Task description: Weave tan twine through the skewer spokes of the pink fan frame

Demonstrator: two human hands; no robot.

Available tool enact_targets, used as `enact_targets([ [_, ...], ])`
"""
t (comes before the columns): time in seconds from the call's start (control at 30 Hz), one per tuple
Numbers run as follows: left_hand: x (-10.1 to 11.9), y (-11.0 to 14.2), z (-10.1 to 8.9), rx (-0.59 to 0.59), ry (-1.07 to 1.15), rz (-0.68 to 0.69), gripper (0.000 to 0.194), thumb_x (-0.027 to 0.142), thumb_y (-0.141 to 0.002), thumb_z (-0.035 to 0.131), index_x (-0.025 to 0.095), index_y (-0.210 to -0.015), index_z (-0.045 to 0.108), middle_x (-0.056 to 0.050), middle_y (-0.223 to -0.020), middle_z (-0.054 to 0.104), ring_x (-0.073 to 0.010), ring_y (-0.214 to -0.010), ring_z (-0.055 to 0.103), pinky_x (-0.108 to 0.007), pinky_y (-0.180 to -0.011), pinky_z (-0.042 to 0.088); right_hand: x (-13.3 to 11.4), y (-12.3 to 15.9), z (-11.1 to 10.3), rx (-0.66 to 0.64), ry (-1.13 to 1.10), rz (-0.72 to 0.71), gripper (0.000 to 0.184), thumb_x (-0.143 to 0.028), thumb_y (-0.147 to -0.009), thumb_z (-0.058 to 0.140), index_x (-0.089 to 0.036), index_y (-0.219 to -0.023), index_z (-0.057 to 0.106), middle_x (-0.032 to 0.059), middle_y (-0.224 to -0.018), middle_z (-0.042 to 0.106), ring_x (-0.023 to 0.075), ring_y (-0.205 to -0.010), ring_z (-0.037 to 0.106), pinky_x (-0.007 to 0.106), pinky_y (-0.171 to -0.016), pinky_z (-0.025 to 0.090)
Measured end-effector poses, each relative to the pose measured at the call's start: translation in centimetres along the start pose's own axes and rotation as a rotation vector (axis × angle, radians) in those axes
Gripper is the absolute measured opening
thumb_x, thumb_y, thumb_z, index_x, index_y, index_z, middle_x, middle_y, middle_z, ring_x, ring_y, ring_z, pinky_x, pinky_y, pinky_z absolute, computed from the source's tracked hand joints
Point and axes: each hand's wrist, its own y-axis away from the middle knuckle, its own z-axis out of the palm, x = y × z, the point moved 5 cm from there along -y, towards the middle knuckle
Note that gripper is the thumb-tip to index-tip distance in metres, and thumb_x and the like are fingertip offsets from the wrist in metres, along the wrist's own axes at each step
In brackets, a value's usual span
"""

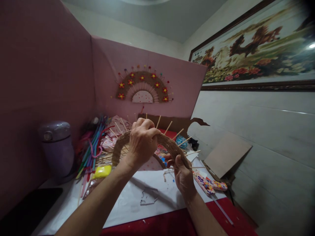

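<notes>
A brown arch (172, 146), seemingly wrapped in twine or cord, is held up above the table with thin wooden sticks (168, 127) poking out around its outer edge. My left hand (143, 139) is closed over the top of the arch, its fingertips partly hidden behind it. The arch's lower right end is gripped by my right hand (182, 173), thumb in front and fingers behind. Through the arch's opening I see a pale dotted half-circle piece (151, 164) with a brown rim, lying lower down. White paper (133, 203) spreads beneath my hands.
A purple tumbler (57, 150) stands left of coloured pipe cleaners (94, 144) and a yellow packet (102, 171). Blue yarn (181, 141) and patterned strips (209, 183) lie to the right. A flower-decorated arch (142, 78) is on the pink panel (105, 65) behind.
</notes>
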Motion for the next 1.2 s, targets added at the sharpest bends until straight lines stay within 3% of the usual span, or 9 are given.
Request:
enact_targets([
  [0.13, 0.1, 0.0, 0.3, -0.039, -0.008, 0.025, 0.021, 0.013, -0.078, 0.054, 0.023, -0.069, 0.07, -0.005, -0.077, 0.06, -0.0206, -0.083, 0.048, -0.037, -0.074, 0.039, 0.0, 0.0, 0.0, 0.016, -0.028, 0.019, 0.022, -0.039, -0.08, 0.058, -0.019, -0.081, 0.069, 0.0047, -0.076, 0.069, 0.0178, -0.071, 0.061, 0.029, -0.059, 0.046],
  [0.3, -1.1, -0.3, -1.4, 0.179, 0.065, -0.096, 0.018, 0.012, -0.079, 0.051, 0.02, -0.086, 0.066, -0.004, -0.079, 0.062, -0.0186, -0.081, 0.05, -0.035, -0.077, 0.04, 0.0, 0.1, 0.0, 0.046, -0.036, 0.041, 0.022, -0.039, -0.079, 0.059, -0.019, -0.081, 0.069, 0.005, -0.076, 0.069, 0.0182, -0.072, 0.062, 0.029, -0.058, 0.047],
  [0.4, -1.8, -0.3, -2.2, 0.278, 0.133, -0.185, 0.01, 0.018, -0.081, 0.053, 0.018, -0.081, 0.062, -0.002, -0.073, 0.061, -0.0165, -0.075, 0.051, -0.031, -0.072, 0.04, 0.2, 0.0, -0.2, 0.104, -0.044, 0.067, 0.021, -0.039, -0.076, 0.063, -0.019, -0.079, 0.069, 0.0044, -0.073, 0.07, 0.0191, -0.07, 0.063, 0.029, -0.056, 0.048],
  [0.47, -2.1, -0.4, -2.3, 0.27, 0.155, -0.232, 0.011, 0.02, -0.082, 0.052, 0.018, -0.073, 0.059, -0.001, -0.066, 0.058, -0.0158, -0.07, 0.05, -0.03, -0.068, 0.04, 0.3, -0.1, -0.4, 0.167, -0.05, 0.076, 0.02, -0.038, -0.073, 0.066, -0.019, -0.077, 0.069, 0.0038, -0.071, 0.07, 0.0196, -0.068, 0.064, 0.03, -0.056, 0.048],
  [0.67, -1.9, -0.3, -1.8, 0.171, 0.189, -0.284, 0.029, 0.027, -0.088, 0.045, 0.018, -0.061, 0.052, -0.001, -0.058, 0.051, -0.0136, -0.062, 0.047, -0.028, -0.061, 0.037, 1.3, -0.3, -1.1, 0.284, -0.066, 0.137, 0.023, -0.037, -0.07, 0.068, -0.018, -0.083, 0.068, 0.0041, -0.07, 0.07, 0.019, -0.058, 0.063, 0.029, -0.047, 0.047],
  [0.8, -2.2, -0.2, -1.3, 0.107, 0.174, -0.282, 0.028, 0.029, -0.087, 0.045, 0.018, -0.062, 0.052, -0.001, -0.057, 0.051, -0.0126, -0.058, 0.047, -0.027, -0.057, 0.036, 2.0, -0.4, -1.6, 0.32, -0.049, 0.158, 0.024, -0.038, -0.071, 0.067, -0.017, -0.083, 0.067, 0.0043, -0.072, 0.07, 0.0151, -0.054, 0.061, 0.022, -0.039, 0.042],
  [0.93, -2.4, -0.2, -0.2, -0.077, 0.112, -0.291, 0.009, 0.016, -0.078, 0.052, 0.018, -0.072, 0.058, -0.001, -0.063, 0.057, -0.0132, -0.059, 0.051, -0.026, -0.057, 0.036, 2.3, -0.5, -1.8, 0.317, -0.025, 0.177, 0.026, -0.04, -0.073, 0.065, -0.016, -0.083, 0.066, 0.0047, -0.074, 0.07, 0.0132, -0.056, 0.06, 0.02, -0.039, 0.042],
  [1.03, -2.3, -0.1, 0.8, -0.215, 0.06, -0.297, 0.018, 0.008, -0.074, 0.049, 0.02, -0.078, 0.062, -0.002, -0.069, 0.063, -0.0151, -0.063, 0.055, -0.027, -0.058, 0.038, 2.2, -0.4, -1.7, 0.321, -0.028, 0.184, 0.026, -0.04, -0.072, 0.065, -0.016, -0.082, 0.066, 0.0043, -0.073, 0.07, 0.0133, -0.055, 0.06, 0.019, -0.038, 0.041],
  [1.2, -1.6, 0.5, 2.1, -0.437, 0.012, -0.291, 0.018, 0.017, -0.082, 0.046, 0.02, -0.087, 0.063, -0.004, -0.08, 0.067, -0.0175, -0.071, 0.059, -0.028, -0.062, 0.04, 2.5, -0.4, -1.4, 0.309, -0.089, 0.206, 0.027, -0.039, -0.07, 0.068, -0.017, -0.085, 0.064, 0.003, -0.072, 0.069, 0.0137, -0.056, 0.061, 0.019, -0.038, 0.041],
])
